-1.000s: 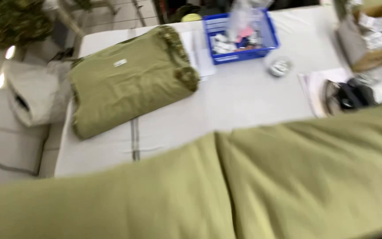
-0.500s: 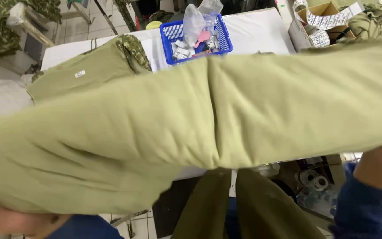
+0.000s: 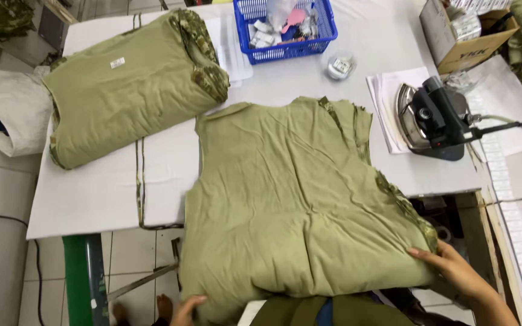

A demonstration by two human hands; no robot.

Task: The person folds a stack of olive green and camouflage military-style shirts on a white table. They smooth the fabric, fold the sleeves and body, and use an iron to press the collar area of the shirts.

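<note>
Now the olive garment (image 3: pixel 297 199), which half a second ago hung spread in the air between both hands, lies flat on the white ironing table (image 3: pixel 98 199), its near edge draped over the table's front. The right hand (image 3: pixel 451 271) rests open, fingers together, palm down on the near right corner of the cloth, clamping nothing; the left hand (image 3: pixel 188 308) touches the near left hem, though whether its fingers pinch the fabric I cannot tell. Beyond the right hand sits a steam iron (image 3: pixel 433 118); far past the left hand lies a folded olive stack (image 3: pixel 128 84), with a blue basket (image 3: pixel 285 27) beyond the garment's far edge. Laid down like this, the cloth looks ready for smoothing
</note>
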